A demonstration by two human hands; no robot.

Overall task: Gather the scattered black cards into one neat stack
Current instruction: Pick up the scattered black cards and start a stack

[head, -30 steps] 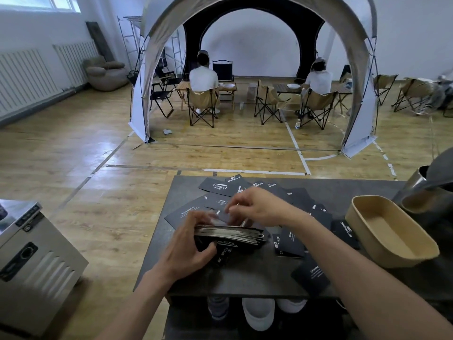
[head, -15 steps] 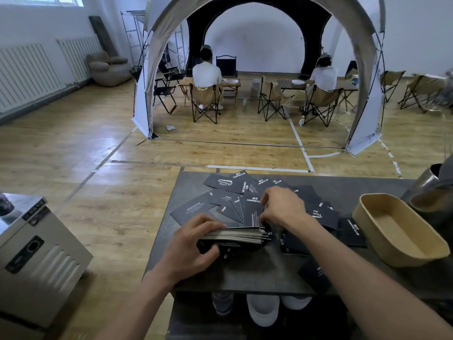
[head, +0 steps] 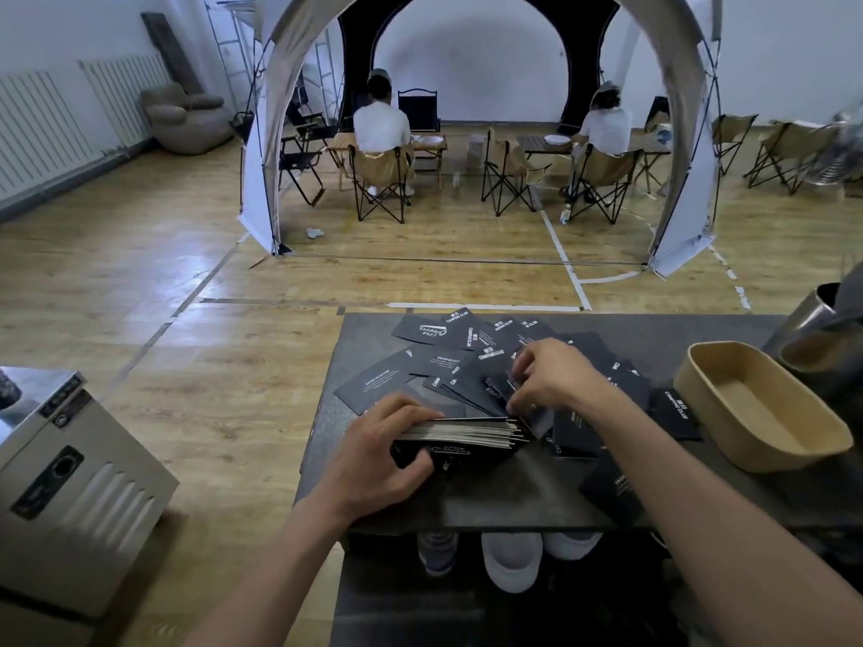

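A thick stack of black cards [head: 471, 434] sits at the near middle of the dark table [head: 513, 497]. My left hand [head: 378, 455] grips its left end, thumb underneath and fingers on top. Several loose black cards [head: 448, 361] with white print lie fanned and overlapping beyond the stack. My right hand [head: 555, 378] rests on the loose cards just right of the stack, its fingertips pinching the edge of one card [head: 499, 389]. More black cards [head: 679, 413] lie to the right, partly hidden under my right forearm.
A tan oval tray [head: 766, 408] stands at the table's right side, with a metal kettle [head: 822, 329] behind it. A metal appliance [head: 60, 483] stands on the floor at left. White bowls [head: 511, 560] sit on the shelf under the table. Two people sit far off in a tent.
My right hand has moved from above the stack out to the right, onto the loose cards, and pinches one. My left hand stays on the stack.
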